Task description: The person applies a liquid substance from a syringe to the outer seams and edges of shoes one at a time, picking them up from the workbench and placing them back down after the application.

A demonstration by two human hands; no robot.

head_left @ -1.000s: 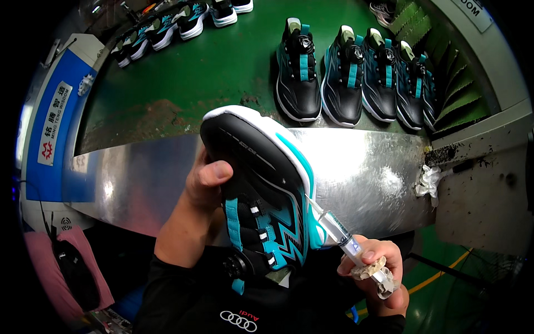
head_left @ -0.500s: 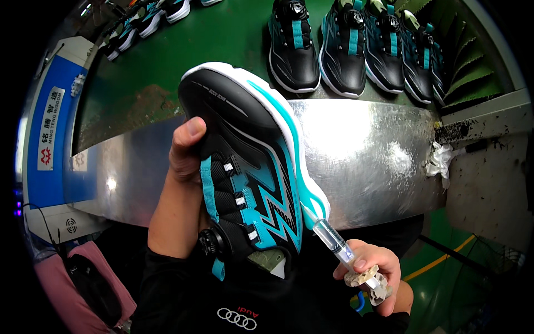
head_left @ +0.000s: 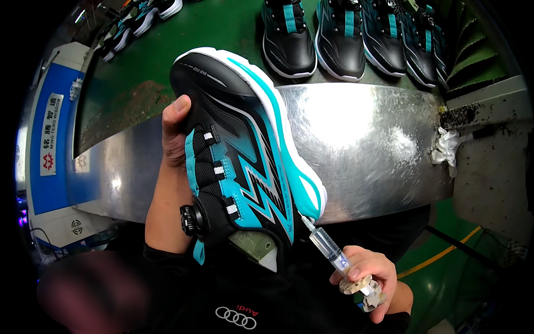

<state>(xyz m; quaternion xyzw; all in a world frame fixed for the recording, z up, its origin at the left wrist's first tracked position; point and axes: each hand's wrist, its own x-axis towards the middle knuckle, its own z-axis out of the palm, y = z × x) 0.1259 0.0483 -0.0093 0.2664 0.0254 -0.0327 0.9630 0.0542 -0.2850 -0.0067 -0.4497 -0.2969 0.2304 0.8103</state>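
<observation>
A black and teal sneaker (head_left: 239, 145) with a white and teal sole is tilted up before me. My left hand (head_left: 175, 119) grips it from the left side, the thumb on the upper and the other fingers hidden behind the shoe. A dial closure (head_left: 192, 220) sits near its ankle opening, where an olive-green piece (head_left: 253, 245) shows inside. My right hand (head_left: 370, 273) is closed around a clear syringe (head_left: 327, 245), its flange and plunger end crusted with beige residue. The syringe's nozzle touches the sneaker near the heel, where upper and sole meet.
Several matching sneakers (head_left: 339, 50) stand on the green belt (head_left: 217, 28) beyond a shiny metal plate (head_left: 356, 161). More shoes (head_left: 133, 28) are at the far left. A blue and white machine panel (head_left: 53, 139) is at left; crumpled white material (head_left: 445, 150) hangs at right.
The sneaker and my left hand have shifted slightly left. The nozzle has slid along the seam toward the heel, my right hand following slightly downward. A blurred dark pink shape now covers the lower left.
</observation>
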